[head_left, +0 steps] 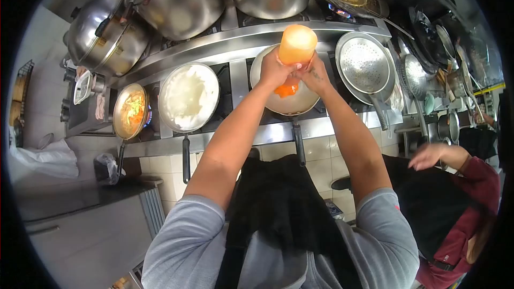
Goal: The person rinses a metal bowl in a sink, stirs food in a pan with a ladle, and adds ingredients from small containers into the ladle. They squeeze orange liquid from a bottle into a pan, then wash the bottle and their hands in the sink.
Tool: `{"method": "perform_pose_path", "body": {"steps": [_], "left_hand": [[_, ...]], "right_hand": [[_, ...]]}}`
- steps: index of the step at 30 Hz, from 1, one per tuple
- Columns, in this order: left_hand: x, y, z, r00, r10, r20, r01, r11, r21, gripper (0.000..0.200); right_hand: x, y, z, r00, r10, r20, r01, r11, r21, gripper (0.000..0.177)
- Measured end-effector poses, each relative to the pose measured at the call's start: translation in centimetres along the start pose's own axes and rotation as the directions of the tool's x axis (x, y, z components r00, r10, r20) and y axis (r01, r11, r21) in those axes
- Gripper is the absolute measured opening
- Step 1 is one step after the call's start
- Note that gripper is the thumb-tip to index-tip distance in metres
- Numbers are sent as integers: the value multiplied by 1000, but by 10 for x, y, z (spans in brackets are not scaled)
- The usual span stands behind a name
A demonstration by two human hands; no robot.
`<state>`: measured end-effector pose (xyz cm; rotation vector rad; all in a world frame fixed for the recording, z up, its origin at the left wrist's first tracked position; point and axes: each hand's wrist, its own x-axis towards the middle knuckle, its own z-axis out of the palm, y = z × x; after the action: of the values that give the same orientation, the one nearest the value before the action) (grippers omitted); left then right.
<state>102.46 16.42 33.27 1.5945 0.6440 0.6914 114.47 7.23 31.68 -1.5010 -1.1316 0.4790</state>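
Observation:
Both my hands are wrapped round an upside-down squeeze bottle (297, 44) filled with orange sauce. My left hand (275, 69) closes on its left side and my right hand (315, 75) on its right, low near the neck. Below them lies a frying pan (293, 108) on the stove, its black handle pointing towards me. A bright orange pool of sauce (286, 90) shows on the pan's pale surface under the bottle. The nozzle is hidden by my fingers.
Left are a pan with a white creamy layer (187, 99) and a pan of shredded food (132, 109) over a flame. Large pots (176, 8) line the back. A perforated strainer (365, 64) sits right. A co-worker's hand (428, 156) reaches in at lower right.

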Motion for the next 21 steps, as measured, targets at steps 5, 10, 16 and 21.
{"method": "perform_pose_path", "body": {"steps": [5, 10, 16, 21], "left_hand": [[-2, -4, -2, 984, 163, -74, -160, 986, 40, 36], [4, 0, 1, 968, 170, -182, -169, 985, 21, 37], [-7, 24, 14, 925, 176, -337, -170, 984, 50, 38], [-9, 55, -1, 948, 228, -221, -195, 968, 160, 52]], "right_hand": [[1, -5, 4, 998, 27, -63, -35, 991, -126, 58], [10, -27, 7, 997, 50, -58, -56, 992, -110, 65], [13, -30, 32, 925, -318, -206, 226, 900, -372, 72], [7, -50, 33, 957, -141, -255, 80, 968, -238, 71]]}}
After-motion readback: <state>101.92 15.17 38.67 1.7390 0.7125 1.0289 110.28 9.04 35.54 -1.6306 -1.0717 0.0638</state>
